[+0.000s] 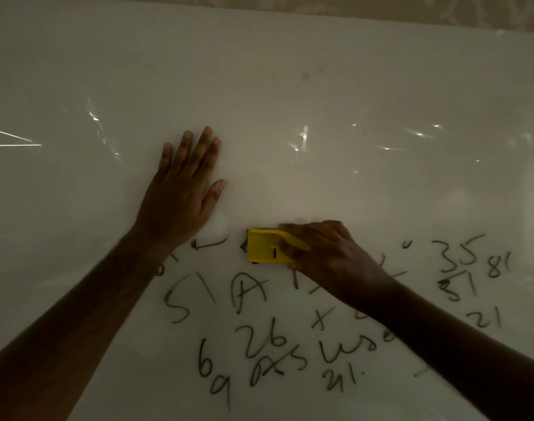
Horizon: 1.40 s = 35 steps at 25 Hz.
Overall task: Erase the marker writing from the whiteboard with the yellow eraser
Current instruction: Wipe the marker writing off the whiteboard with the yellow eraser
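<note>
A large white whiteboard fills the view. Black marker writing of letters and numbers covers its lower middle and right. My right hand grips the yellow eraser and presses it flat on the board at the top row of writing. The eraser's right end is hidden under my fingers. My left hand lies flat on the board, fingers spread, up and left of the eraser. Its wrist covers part of a few marks.
The upper half of the whiteboard carries only light reflections and faint smudges. A patterned wall shows above the board's top edge. More numbers stand to the right of my right hand.
</note>
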Each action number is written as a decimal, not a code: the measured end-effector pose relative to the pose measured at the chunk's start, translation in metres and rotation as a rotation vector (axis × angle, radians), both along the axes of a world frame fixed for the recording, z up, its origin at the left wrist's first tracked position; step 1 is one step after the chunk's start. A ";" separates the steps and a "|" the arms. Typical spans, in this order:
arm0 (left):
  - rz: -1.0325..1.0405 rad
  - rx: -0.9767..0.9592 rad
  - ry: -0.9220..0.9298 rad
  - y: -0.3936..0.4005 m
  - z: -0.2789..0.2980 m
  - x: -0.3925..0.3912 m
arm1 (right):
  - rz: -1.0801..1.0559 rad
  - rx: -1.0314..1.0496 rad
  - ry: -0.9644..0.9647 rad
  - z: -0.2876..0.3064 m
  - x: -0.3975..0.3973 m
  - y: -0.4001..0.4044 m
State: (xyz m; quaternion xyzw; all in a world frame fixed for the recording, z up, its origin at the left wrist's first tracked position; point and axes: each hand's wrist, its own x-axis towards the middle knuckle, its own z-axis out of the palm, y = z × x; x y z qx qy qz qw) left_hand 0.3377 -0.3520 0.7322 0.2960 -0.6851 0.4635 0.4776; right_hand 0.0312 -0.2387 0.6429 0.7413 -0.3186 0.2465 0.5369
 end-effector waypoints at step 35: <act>-0.003 0.045 0.054 -0.020 -0.017 0.107 | 0.045 -0.081 -0.004 0.011 0.090 -0.023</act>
